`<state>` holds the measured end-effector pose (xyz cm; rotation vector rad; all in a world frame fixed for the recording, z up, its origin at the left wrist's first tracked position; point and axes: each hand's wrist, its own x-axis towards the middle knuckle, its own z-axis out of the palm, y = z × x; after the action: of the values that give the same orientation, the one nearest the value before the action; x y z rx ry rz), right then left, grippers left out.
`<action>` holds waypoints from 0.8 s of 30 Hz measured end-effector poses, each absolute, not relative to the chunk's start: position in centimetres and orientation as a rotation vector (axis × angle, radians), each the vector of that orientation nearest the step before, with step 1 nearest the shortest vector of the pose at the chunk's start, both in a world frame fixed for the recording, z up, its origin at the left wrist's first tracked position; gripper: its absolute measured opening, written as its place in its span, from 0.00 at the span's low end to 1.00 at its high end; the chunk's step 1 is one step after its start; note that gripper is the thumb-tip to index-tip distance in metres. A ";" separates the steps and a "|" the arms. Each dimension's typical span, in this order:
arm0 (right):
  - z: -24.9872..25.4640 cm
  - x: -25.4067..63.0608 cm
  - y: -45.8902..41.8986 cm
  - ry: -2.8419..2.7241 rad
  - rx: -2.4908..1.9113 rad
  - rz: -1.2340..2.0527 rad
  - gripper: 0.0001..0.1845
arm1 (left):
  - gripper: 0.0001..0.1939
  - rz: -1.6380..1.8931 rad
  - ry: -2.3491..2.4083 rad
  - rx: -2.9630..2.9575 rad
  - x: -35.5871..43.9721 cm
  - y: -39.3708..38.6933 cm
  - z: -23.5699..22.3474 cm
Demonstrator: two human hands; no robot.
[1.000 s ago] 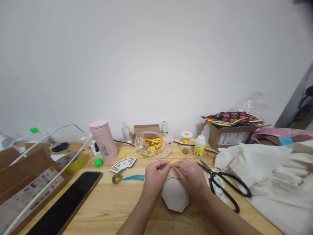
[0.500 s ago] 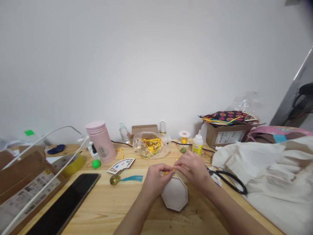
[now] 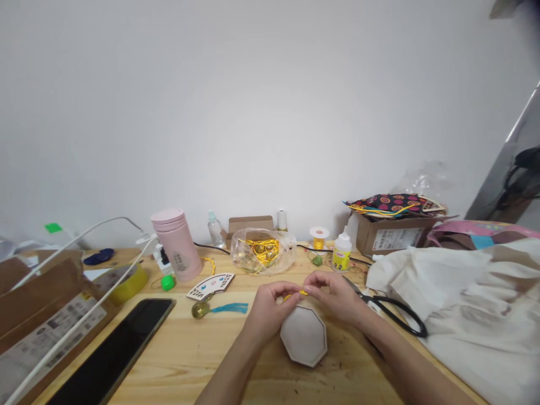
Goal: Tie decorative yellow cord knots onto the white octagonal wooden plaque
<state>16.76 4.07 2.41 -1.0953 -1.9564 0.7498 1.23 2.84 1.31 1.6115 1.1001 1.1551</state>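
Observation:
Between my fingertips, just above a pale octagonal piece (image 3: 304, 337), runs a short yellow cord (image 3: 303, 292). My left hand (image 3: 270, 308) pinches one part of it, thumb against index finger. From the other side my right hand (image 3: 333, 292) pinches the cord close by. The octagonal piece lies on the wooden table right below the fingers; whether the cord is joined to it is hidden. Black-handled scissors (image 3: 400, 315) lie beside my right forearm, partly covered by it. To the left rest a fan-shaped piece (image 3: 212, 286) and a brass-coloured bell (image 3: 200, 309) with a blue tassel (image 3: 230, 307).
A clear bag (image 3: 264, 250) of yellow cords, a spool (image 3: 319, 238) and a glue bottle (image 3: 342, 252) stand at the back. White cloth (image 3: 455, 304) covers the right side. A phone (image 3: 113, 349), pink tumbler (image 3: 177, 244) and cardboard box (image 3: 54, 326) occupy the left.
My right hand shifted off the cord's upright end, and its fingers now pinch lower, close to my left fingertips. The octagonal piece stays in about the same place.

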 end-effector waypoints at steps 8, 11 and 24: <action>1.9 16.5 4.0 -2.019 -1.049 0.492 0.06 | 0.09 1.169 0.997 1.378 1.2 3.3 0.6; 2.4 16.6 3.7 -2.114 -0.987 0.286 0.06 | 0.08 1.145 0.983 1.362 1.2 3.3 0.4; 2.5 17.3 3.7 -1.797 -1.120 1.308 0.06 | 0.06 1.029 1.107 1.890 0.9 2.5 1.9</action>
<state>17.32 3.65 2.45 -1.1195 -1.7975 1.3081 0.91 2.46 1.86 1.8901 1.1070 1.0289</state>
